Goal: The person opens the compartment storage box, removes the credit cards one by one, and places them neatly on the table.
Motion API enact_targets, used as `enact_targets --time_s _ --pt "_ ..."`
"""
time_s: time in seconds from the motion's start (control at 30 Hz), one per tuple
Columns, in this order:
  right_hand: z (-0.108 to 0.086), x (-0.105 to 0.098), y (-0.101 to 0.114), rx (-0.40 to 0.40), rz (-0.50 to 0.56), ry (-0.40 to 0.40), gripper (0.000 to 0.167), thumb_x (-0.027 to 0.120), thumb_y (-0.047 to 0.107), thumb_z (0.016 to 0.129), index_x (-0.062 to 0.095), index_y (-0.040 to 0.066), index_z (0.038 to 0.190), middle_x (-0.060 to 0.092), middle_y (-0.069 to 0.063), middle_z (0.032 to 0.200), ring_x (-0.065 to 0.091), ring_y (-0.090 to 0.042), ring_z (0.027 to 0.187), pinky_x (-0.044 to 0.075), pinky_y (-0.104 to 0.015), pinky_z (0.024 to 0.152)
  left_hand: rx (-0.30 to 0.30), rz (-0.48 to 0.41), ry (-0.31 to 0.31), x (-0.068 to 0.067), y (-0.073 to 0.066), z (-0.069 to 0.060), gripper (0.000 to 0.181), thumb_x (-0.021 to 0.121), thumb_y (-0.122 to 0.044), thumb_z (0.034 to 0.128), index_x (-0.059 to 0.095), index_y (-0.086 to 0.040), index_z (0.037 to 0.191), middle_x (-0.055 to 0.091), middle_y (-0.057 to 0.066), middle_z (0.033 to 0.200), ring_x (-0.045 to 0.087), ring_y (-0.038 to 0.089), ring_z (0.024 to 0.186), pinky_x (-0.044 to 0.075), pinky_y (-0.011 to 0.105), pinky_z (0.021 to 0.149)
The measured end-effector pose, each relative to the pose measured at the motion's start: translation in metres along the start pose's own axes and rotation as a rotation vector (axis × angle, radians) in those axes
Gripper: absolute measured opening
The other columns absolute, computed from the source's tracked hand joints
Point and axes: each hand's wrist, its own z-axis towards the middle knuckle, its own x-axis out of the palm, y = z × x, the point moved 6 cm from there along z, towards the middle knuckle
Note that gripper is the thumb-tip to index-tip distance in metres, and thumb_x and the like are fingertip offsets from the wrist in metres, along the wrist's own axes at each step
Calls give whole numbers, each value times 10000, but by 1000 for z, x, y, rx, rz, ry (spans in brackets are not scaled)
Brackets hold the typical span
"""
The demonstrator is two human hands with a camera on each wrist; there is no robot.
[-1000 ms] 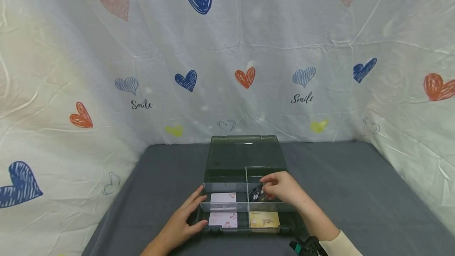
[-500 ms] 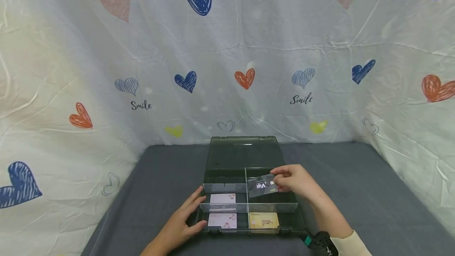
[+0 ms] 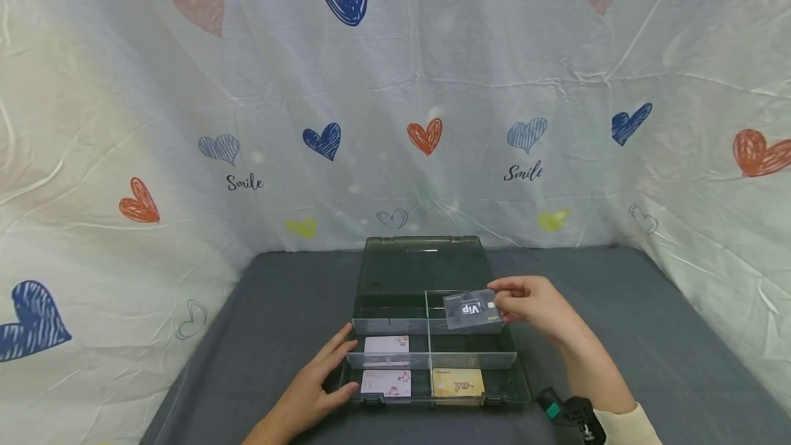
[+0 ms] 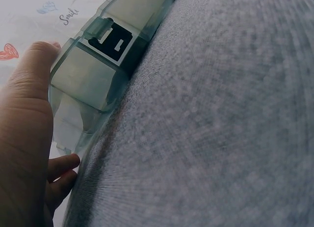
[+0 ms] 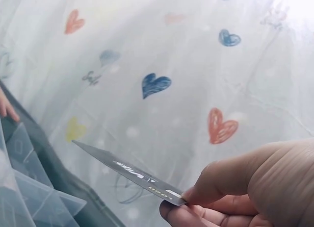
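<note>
My right hand (image 3: 536, 304) pinches the right end of a dark Vip card (image 3: 471, 309) above the back right of a green divided box (image 3: 521, 390). In the right wrist view the card (image 5: 142, 178) is tilted, held between thumb and fingers (image 5: 211, 188). My left hand (image 3: 314, 390) rests with spread fingers on the box's left side; in the left wrist view its thumb (image 4: 37, 70) lies along the box edge. Two pale cards (image 3: 386, 345) (image 3: 386, 383) lie in the left compartments, a yellow card (image 3: 459, 382) in the front right one.
The box's lid (image 3: 426, 266) stands raised at the back. Grey cloth (image 3: 296, 294) covers the table around the box. A white curtain (image 3: 371, 88) with hearts hangs behind and at the sides. A black device (image 3: 571, 414) is worn at the right wrist.
My right hand has lifted the Vip card out of the middle right compartment and moved it up, back and to the right. The left hand has stayed at the box's side.
</note>
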Motion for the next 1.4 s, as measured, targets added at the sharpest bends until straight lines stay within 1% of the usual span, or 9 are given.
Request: enact_targets --time_s 0.1,0.23,0.33,0.57,0.67,0.83,1.07,1.23,1.4 --pt "-2 -6 2 -5 5 -6 396 654 59 985 593 -129 1328 709 -124 1003 659 -202 830 602 -399 755 -7 0 3 0 0 0 644 750 -356 949 542 -62 1483 320 50 1662 416 279 1451 500 496 1019" --pt "-5 -15 4 -12 4 -26 375 652 66 991 600 -120 1313 699 -119 1008 642 -196 822 594 -355 728 -6 5 0 0 0 0 642 758 -342 943 544 -66 1482 324 51 1659 417 275 1450 501 498 1017" --pt "-8 -22 5 -20 7 -44 354 644 64 995 598 -124 1292 693 -117 976 636 -195 801 586 -330 707 -5 10 -2 0 0 0 639 763 -331 940 547 -68 1481 329 52 1658 418 272 1450 502 498 1014" --pt "-11 -38 3 -17 -12 -89 335 617 44 996 579 -137 1276 692 -109 958 610 -176 744 565 -316 667 0 7 -5 0 0 0 635 757 -337 945 547 -67 1480 329 56 1657 422 278 1447 503 504 1011" --pt "-11 -43 0 -6 -20 -104 330 607 37 995 573 -140 1271 696 -100 947 604 -167 730 554 -315 644 6 6 -8 0 0 -1 633 753 -341 948 546 -65 1479 331 60 1656 425 283 1445 505 505 1008" --pt "-12 -53 -6 -1 -23 -124 335 594 33 983 562 -149 1262 688 -92 952 613 -155 729 558 -315 639 12 6 -11 1 0 -1 631 752 -336 949 546 -62 1479 330 59 1657 422 285 1447 504 506 1011" --pt "-15 -68 -14 26 -45 -154 351 576 62 987 551 -143 1271 668 -99 1005 632 -171 747 572 -328 663 -4 2 0 1 0 -1 635 750 -347 950 546 -67 1481 324 45 1660 420 276 1449 503 505 1012" --pt "-16 -80 -23 48 -68 -179 364 568 88 1003 550 -133 1292 662 -79 1004 625 -155 750 569 -325 672 -11 1 0 0 0 -1 637 757 -338 944 547 -71 1482 325 42 1660 423 274 1448 503 511 1012" --pt "-16 -90 -37 75 -87 -191 370 553 78 1003 541 -157 1288 658 -82 1002 616 -137 733 567 -330 664 -14 2 0 0 1 -1 640 758 -342 943 546 -75 1484 325 42 1660 424 274 1447 504 510 1011"
